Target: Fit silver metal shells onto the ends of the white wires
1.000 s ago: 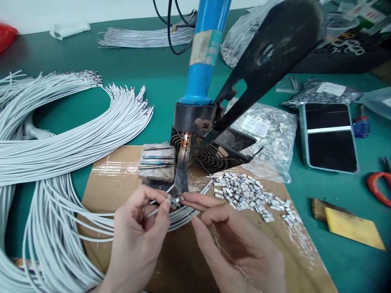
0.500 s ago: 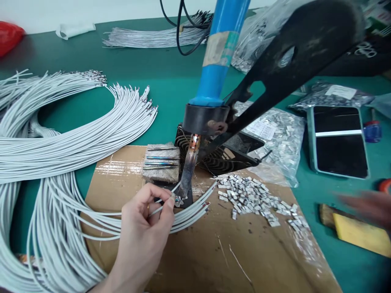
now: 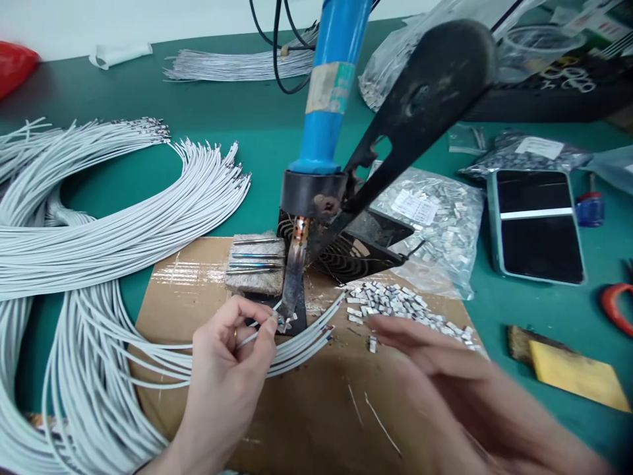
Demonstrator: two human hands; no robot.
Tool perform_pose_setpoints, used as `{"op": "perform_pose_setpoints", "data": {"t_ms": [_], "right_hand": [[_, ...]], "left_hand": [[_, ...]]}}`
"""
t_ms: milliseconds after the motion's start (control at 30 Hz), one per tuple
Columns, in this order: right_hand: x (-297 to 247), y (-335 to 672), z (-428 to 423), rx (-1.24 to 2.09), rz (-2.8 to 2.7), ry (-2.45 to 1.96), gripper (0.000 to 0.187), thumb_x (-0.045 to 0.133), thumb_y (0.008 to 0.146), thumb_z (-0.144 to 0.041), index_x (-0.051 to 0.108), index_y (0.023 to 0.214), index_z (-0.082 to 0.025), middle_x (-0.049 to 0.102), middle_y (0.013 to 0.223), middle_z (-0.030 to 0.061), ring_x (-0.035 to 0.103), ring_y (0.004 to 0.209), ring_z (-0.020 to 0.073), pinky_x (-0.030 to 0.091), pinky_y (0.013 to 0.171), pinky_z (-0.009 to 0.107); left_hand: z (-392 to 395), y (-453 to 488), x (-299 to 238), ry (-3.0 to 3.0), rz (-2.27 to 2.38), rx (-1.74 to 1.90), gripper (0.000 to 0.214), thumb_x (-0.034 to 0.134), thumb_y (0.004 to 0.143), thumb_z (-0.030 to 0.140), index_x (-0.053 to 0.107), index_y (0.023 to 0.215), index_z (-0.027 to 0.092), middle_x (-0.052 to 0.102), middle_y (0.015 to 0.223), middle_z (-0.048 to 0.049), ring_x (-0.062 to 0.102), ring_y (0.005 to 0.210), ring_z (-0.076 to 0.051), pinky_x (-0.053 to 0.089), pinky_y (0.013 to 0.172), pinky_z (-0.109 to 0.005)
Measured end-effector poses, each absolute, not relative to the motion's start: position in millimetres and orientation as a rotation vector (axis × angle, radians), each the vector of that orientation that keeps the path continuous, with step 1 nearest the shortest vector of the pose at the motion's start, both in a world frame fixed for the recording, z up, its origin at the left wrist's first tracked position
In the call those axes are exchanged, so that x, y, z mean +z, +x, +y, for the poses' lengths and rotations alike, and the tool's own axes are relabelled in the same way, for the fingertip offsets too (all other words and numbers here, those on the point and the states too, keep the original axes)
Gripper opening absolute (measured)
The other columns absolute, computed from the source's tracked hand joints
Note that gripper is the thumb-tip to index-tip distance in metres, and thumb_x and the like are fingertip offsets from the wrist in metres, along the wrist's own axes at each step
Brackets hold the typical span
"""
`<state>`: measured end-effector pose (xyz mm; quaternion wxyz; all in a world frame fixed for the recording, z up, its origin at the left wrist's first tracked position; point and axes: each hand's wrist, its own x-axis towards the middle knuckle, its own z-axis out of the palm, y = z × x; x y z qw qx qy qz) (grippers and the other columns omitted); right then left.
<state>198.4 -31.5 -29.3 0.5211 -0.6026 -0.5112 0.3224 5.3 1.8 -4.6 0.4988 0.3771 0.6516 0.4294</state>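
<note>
As fingers of the left hand (image 3: 232, 363) pinch it near the back edge of the cardboard (image 3: 306, 422), a slim white cable (image 3: 247, 340) shows silvery metal (image 3: 285, 322) at its end, beside the blue-handled iron (image 3: 322, 135); whether the blurred right hand (image 3: 440, 382) grips anything, I cannot tell.

Pale, plain wall (image 3: 208, 16) runs behind the far edge of a green tabletop (image 3: 267, 125), its surface darker toward that edge.

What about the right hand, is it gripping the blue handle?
No, the right hand is by the metal pieces, off the blue handle.
</note>
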Motion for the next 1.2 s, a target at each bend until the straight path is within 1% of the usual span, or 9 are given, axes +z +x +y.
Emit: {"op": "perform_pose_setpoints", "data": {"t_ms": [67, 133, 233, 333, 400, 500, 733, 900, 1200], "right_hand": [[-22.0, 174.7, -33.1, 0.866, -1.193, -1.447, 0.009, 0.074, 0.092, -0.020, 0.070, 0.088, -0.027, 0.076, 0.121, 0.0056, 0.073, 0.110, 0.0247, 0.060, 0.091, 0.031], [-19.1, 156.7, -28.2, 0.965, -1.187, -1.414, 0.017, 0.068, 0.095, -0.020, 0.067, 0.079, -0.027, 0.076, 0.120, 0.0026, 0.073, 0.112, 0.0229, 0.058, 0.092, 0.030], [-18.8, 145.4, -20.5, 1.040, -1.193, -1.375, 0.019, 0.067, 0.095, -0.019, 0.067, 0.079, -0.027, 0.077, 0.120, -0.0005, 0.074, 0.113, 0.0190, 0.055, 0.093, 0.024], [-18.4, 144.6, -19.5, 1.102, -1.138, -1.368, 0.018, 0.067, 0.095, -0.018, 0.066, 0.080, -0.028, 0.078, 0.119, -0.0036, 0.074, 0.112, 0.0140, 0.055, 0.092, 0.017], [-17.4, 144.5, -20.6, 1.115, -1.121, -1.359, 0.019, 0.068, 0.095, -0.018, 0.066, 0.080, -0.028, 0.079, 0.117, -0.0043, 0.075, 0.111, 0.0127, 0.055, 0.092, 0.015], [-15.7, 143.2, -21.3, 1.113, -1.106, -1.353, 0.020, 0.068, 0.095, -0.016, 0.067, 0.078, -0.027, 0.080, 0.117, -0.0040, 0.075, 0.111, 0.0125, 0.056, 0.093, 0.015], [-13.7, 140.3, -18.7, 1.103, -1.067, -1.327, 0.020, 0.067, 0.096, -0.016, 0.065, 0.078, -0.026, 0.080, 0.116, -0.0027, 0.076, 0.110, 0.0131, 0.058, 0.092, 0.015], [-14.2, 140.4, -18.1, 1.077, -1.094, -1.322, 0.019, 0.068, 0.095, -0.016, 0.065, 0.078, -0.026, 0.080, 0.117, -0.0017, 0.078, 0.107, 0.0149, 0.058, 0.093, 0.019], [-14.2, 139.3, -17.6, 1.067, -1.098, -1.316, 0.020, 0.067, 0.095, -0.016, 0.066, 0.079, -0.027, 0.080, 0.117, -0.0032, 0.077, 0.108, 0.0143, 0.058, 0.093, 0.019]], "left_hand": [[2.2, 7.5, -3.2, 0.913, 1.592, 1.051, 0.016, 0.074, 0.078, 0.027, 0.063, 0.071, 0.018, 0.046, 0.054, 0.0077, 0.031, 0.049, -0.007, 0.024, 0.044, -0.017], [2.2, 8.6, -2.6, 0.913, 1.607, 1.061, 0.015, 0.074, 0.078, 0.028, 0.064, 0.071, 0.019, 0.051, 0.056, 0.0058, 0.034, 0.050, -0.008, 0.026, 0.044, -0.018], [1.2, 7.0, -3.8, 0.915, 1.605, 1.085, 0.013, 0.074, 0.078, 0.025, 0.065, 0.072, 0.019, 0.061, 0.062, 0.0029, 0.040, 0.050, -0.008, 0.030, 0.044, -0.017], [-0.6, 2.1, -7.1, 0.943, 1.560, 1.071, 0.011, 0.073, 0.083, 0.023, 0.066, 0.075, 0.019, 0.061, 0.063, 0.0046, 0.043, 0.051, -0.007, 0.034, 0.045, -0.015], [-1.7, -1.3, -9.5, 0.968, 1.520, 1.049, 0.011, 0.071, 0.088, 0.022, 0.067, 0.078, 0.019, 0.061, 0.065, 0.0054, 0.047, 0.053, -0.006, 0.037, 0.048, -0.013], [-2.6, -3.9, -11.3, 0.986, 1.482, 1.046, 0.011, 0.069, 0.093, 0.019, 0.068, 0.082, 0.020, 0.064, 0.072, 0.0053, 0.054, 0.058, -0.006, 0.043, 0.053, -0.011], [-1.7, -2.3, -10.3, 0.977, 1.424, 1.109, 0.014, 0.069, 0.094, 0.016, 0.069, 0.082, 0.021, 0.071, 0.080, 0.0049, 0.062, 0.063, -0.005, 0.048, 0.061, -0.009], [-0.9, -3.1, -10.5, 0.979, 1.401, 1.127, 0.014, 0.068, 0.096, 0.016, 0.070, 0.083, 0.022, 0.072, 0.083, 0.0040, 0.069, 0.071, -0.006, 0.052, 0.067, -0.010], [-2.3, -4.6, -8.4, 0.994, 1.424, 1.116, 0.013, 0.068, 0.095, 0.018, 0.069, 0.083, 0.022, 0.076, 0.088, 0.0006, 0.068, 0.070, -0.009, 0.053, 0.062, -0.014]]}}
